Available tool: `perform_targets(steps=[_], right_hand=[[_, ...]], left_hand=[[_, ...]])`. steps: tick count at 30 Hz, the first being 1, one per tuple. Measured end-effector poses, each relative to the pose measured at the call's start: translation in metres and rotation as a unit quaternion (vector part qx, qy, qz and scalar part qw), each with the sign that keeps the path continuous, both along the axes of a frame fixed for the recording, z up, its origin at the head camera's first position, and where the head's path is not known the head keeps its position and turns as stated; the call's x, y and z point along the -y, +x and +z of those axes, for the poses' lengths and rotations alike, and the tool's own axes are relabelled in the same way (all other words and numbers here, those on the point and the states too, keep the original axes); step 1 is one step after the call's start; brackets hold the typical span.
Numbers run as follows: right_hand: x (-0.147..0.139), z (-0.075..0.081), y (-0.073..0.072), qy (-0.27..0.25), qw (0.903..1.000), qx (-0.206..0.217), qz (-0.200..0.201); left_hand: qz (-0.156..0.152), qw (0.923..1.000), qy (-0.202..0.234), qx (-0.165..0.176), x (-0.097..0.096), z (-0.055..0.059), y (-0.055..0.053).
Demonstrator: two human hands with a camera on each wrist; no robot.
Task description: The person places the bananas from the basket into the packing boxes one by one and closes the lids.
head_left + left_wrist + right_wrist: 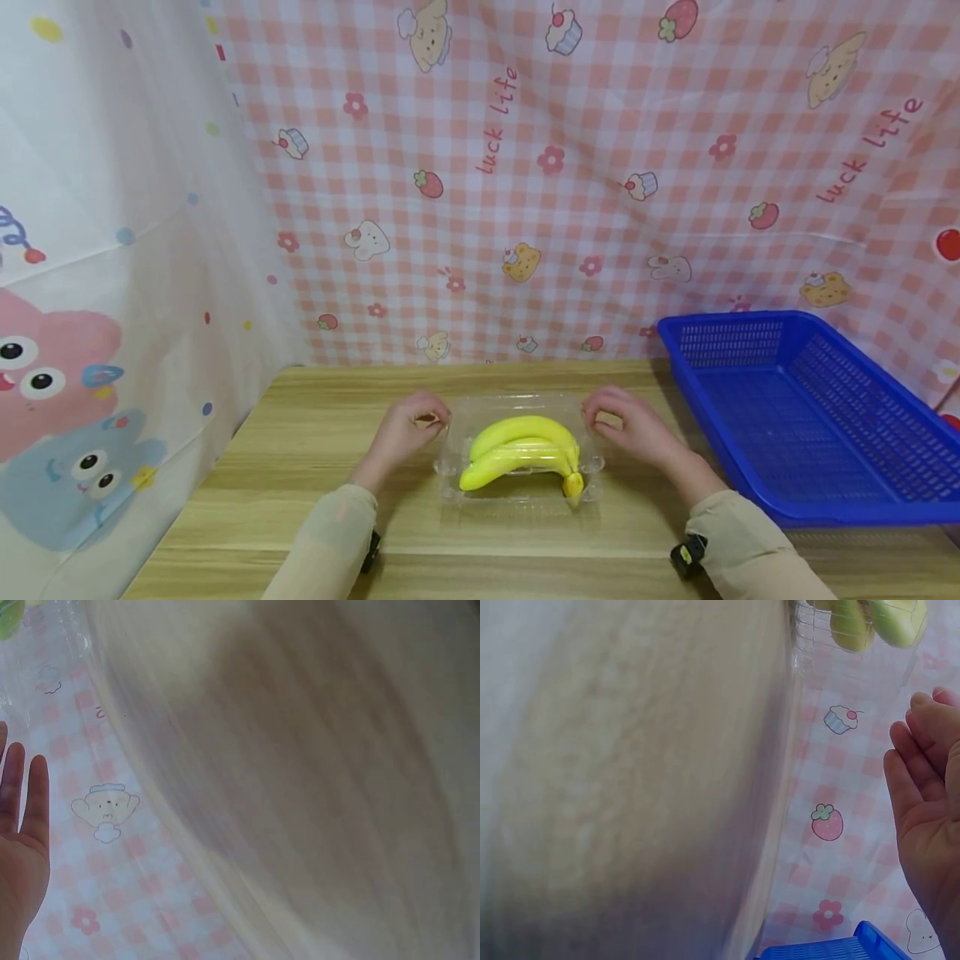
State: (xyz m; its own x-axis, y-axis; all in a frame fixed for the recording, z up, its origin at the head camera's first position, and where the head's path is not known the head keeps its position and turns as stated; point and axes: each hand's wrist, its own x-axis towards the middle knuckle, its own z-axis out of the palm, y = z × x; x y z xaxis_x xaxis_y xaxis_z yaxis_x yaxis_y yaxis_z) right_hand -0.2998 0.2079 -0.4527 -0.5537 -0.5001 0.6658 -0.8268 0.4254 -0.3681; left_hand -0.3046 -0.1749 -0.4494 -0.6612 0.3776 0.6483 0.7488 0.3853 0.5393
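A clear plastic clamshell box (517,502) stands on the wooden table, with yellow bananas (521,454) inside it. Glare across the fruit shows plastic lying over it; whether the lid is fastened I cannot tell. At the box's left rear edge, my left hand (408,425) pinches the plastic between thumb and fingertips. My right hand (628,423) pinches the opposite edge the same way. In the left wrist view, the left hand's other fingers (34,799) extend beside the plastic. The right wrist view shows the right hand (934,802) below the bananas (851,626).
A blue plastic basket (757,492) stands at the right of the table (300,442), just beyond the right forearm. Behind the table hangs a pink checked cloth (480,208); a white patterned cloth (150,167) hangs on the left.
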Motion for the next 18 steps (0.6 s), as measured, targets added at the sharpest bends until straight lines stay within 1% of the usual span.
perform_targets(steps=[2,3,9,18], right_hand=[[-0.0002,-0.0002,0.0000,0.006,0.9999,-0.009,0.002],[-0.0003,-0.0005,-0.0002,0.009,0.9999,-0.014,0.004],[-0.0012,-0.0022,-0.0016,0.024,0.9991,-0.032,0.011],[-0.0016,-0.0021,-0.0022,0.045,0.9979,-0.042,0.020]], left_hand=[[0.002,0.9998,-0.013,-0.012,0.0007,-0.0002,-0.0003],[0.006,0.9998,-0.020,-0.008,0.0009,0.0001,0.0000],[0.016,0.9981,-0.057,-0.017,0.0017,0.0019,0.0010],[0.021,0.9955,-0.079,-0.049,0.0021,0.0022,0.0008]])
